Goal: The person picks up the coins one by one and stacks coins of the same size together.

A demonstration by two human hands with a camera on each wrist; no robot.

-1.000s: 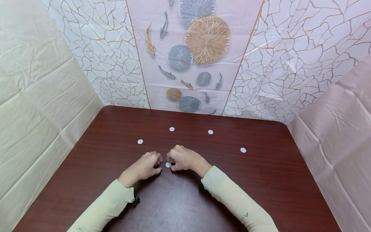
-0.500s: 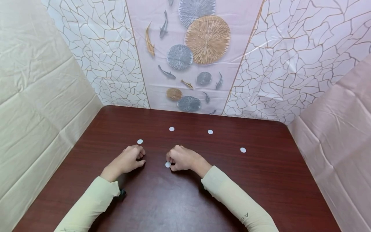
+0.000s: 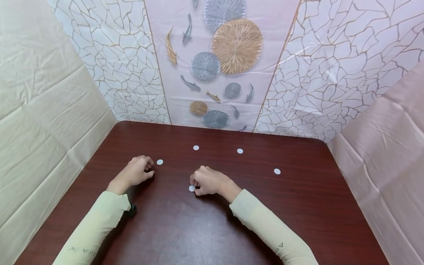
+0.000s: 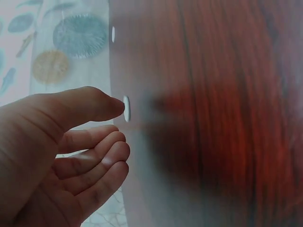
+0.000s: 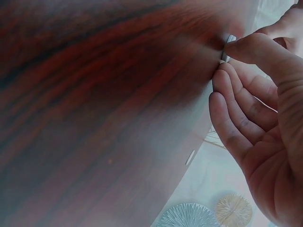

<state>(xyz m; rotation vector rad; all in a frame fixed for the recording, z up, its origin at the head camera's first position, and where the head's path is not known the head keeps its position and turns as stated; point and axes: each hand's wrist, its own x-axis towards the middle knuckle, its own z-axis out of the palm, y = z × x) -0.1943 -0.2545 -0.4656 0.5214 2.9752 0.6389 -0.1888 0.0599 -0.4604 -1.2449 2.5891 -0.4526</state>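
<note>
Several white round discs lie flat on the dark table. My right hand [image 3: 211, 181] holds the nearest disc [image 3: 191, 188] between thumb and fingertips; in the right wrist view that disc [image 5: 229, 43] is partly covered by the thumb. My left hand [image 3: 133, 172] is just left of another disc [image 3: 160, 162], apart from it, with thumb and loosely bent fingers spread and nothing between them. In the left wrist view, a disc [image 4: 127, 109] appears edge-on by the thumb tip.
Farther back on the table [image 3: 185, 235] lie a disc [image 3: 196, 147] left of centre, a disc [image 3: 240, 151] in the middle, and a disc [image 3: 277, 171] to the right. A patterned cloth [image 3: 212, 99] hangs behind the table, with plain cloths on both sides.
My left hand has moved left and away from the right hand and its disc, to beside the left disc. My right hand has stayed in place; the discs have not moved.
</note>
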